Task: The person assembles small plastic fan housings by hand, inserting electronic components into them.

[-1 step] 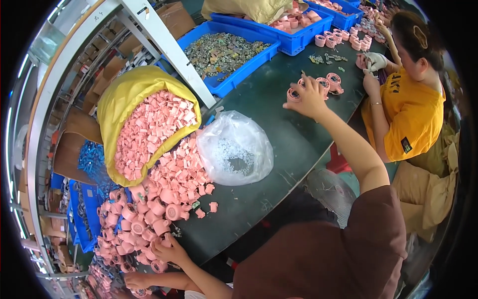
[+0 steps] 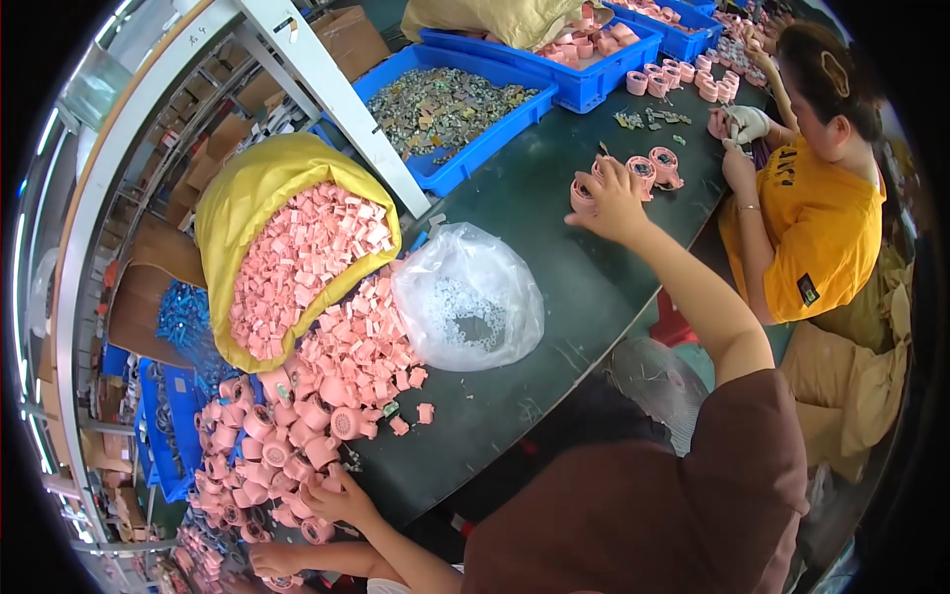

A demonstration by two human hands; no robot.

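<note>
My right hand [image 2: 616, 206] reaches across the dark green table, thumb and fingers curled round a pink round casing [image 2: 582, 195]. Beside it stand more pink round casings [image 2: 664, 166] with dark parts inside. At the lower left my left hand [image 2: 338, 497] is at the edge of a heap of pink cup-shaped casings [image 2: 272, 450], its fingers bent round one that they partly hide. A clear plastic bag [image 2: 515, 297] holding small whitish rings sits between my hands. Small pink pieces [image 2: 346, 342] spill from a yellow sack [image 2: 242, 178] toward the heap.
Another person's hand [image 2: 275, 559] is below my left hand. A person in a yellow shirt [image 2: 816, 228] works at the right with a gloved hand. Blue trays [image 2: 465, 173] of small circuit boards and pink parts line the far side. A white metal post [image 2: 341, 94] rises by the sack.
My right hand has shifted slightly down and its fingers are drawn a little closer together over the casing. My left hand stays almost in place.
</note>
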